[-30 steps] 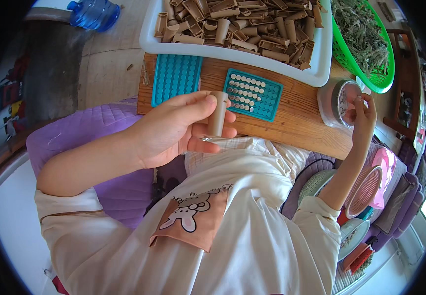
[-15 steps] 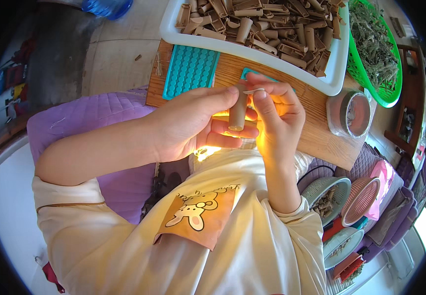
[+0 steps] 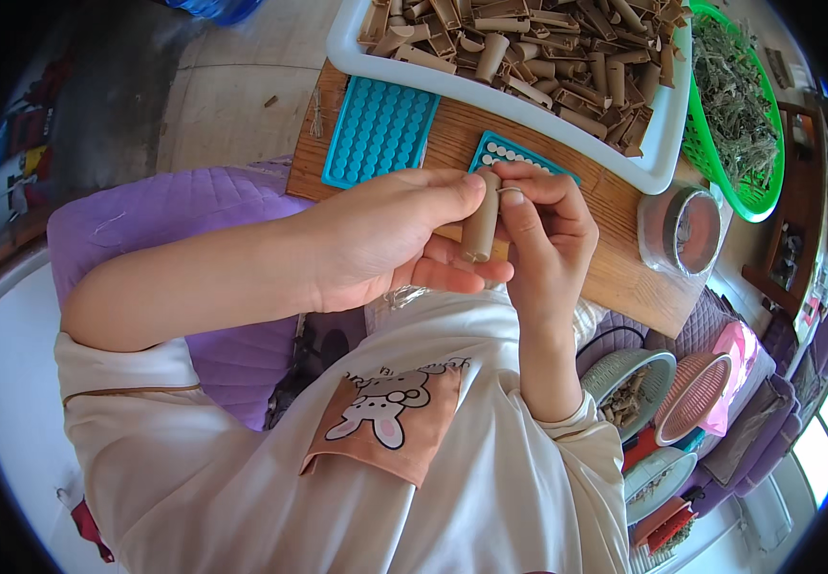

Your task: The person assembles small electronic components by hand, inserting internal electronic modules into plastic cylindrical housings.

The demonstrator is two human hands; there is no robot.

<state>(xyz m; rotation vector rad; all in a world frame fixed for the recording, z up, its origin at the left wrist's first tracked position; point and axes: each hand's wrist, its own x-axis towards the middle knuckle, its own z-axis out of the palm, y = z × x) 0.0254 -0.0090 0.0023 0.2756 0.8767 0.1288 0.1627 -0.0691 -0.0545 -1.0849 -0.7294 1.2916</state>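
- Hands: L hand (image 3: pixel 390 230) grips tube; R hand (image 3: pixel 550 228) in narrow pinch on pale piece.
- Tub (image 3: pixel 366 60), white, full of brown parts: beyond hands.
- Tray (image 3: pixel 381 134), blue: past L wrist.
- Tube (image 3: pixel 480 230), brown: btwn hands, L nearer (in contact); long axis approx. toward body, far end slightly R; no label vis.
- Pale piece (image 3: pixel 510 189), thin: just R of tube's far end; contact unconfirmed.
- Lettering (image 3: pixel 438 366), shirt: small, warped, illeg.

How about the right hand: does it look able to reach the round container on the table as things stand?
Probably yes: nothing visible stands between the right hand and the round container, though that hand is occupied with a thin pale piece at the brown tube.
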